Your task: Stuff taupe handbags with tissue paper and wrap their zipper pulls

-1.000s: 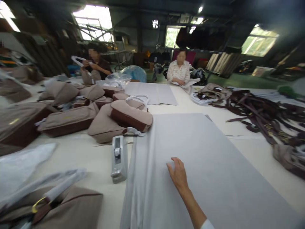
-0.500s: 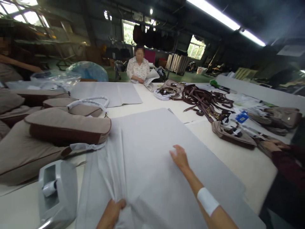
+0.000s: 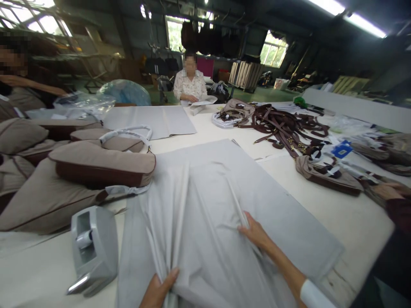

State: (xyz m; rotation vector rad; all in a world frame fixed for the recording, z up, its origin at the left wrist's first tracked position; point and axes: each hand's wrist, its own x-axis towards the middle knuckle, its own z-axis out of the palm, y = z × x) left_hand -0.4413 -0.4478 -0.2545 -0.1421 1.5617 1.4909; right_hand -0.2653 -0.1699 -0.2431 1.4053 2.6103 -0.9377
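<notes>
A stack of large grey tissue paper sheets (image 3: 276,205) lies on the white table in front of me. My left hand (image 3: 159,291) pinches the near edge of the top sheet at the bottom of the view, and the sheet is gathered into long folds there. My right hand (image 3: 257,235) rests on the same sheet further right, fingers pulling a crease toward me. A grey tape dispenser (image 3: 93,248) stands just left of the paper.
Beige and brown bags (image 3: 102,164) are piled at the left. Dark brown straps (image 3: 285,128) and more bags (image 3: 327,177) lie at the right, where another person's hand (image 3: 383,192) reaches in. Two people sit at the far side; a second paper sheet (image 3: 154,119) lies there.
My right hand has drawn back toward me, bunching the top sheet into ridges. My left hand keeps its hold on the near edge and has shifted slightly right.
</notes>
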